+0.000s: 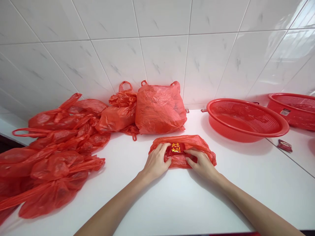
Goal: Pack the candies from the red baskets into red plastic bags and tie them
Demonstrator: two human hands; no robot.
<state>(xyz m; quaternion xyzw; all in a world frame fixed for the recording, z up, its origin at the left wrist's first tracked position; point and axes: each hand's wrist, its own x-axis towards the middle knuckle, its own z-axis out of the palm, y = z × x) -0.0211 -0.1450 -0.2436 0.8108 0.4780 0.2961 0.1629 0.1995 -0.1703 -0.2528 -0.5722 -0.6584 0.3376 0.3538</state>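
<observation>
A dark red packet (176, 149) with gold characters lies in the mouth of a red plastic bag (197, 140) on the white counter. My left hand (157, 160) is closed about the packet's left end, its thumb low against the bag. On the other side, the fingers of my right hand (203, 163) are bent in a pinch at the packet's right end, with the thumb beneath the index finger. The bag's film bunches around both hands, and its lower layers are hidden.
Several tied red bags (59, 164) are heaped at the left. A full red bag (159, 109) stands by the tiled wall. A red basket (246, 121) and another red basket (295, 109) are at the right, near a small red packet (284, 145).
</observation>
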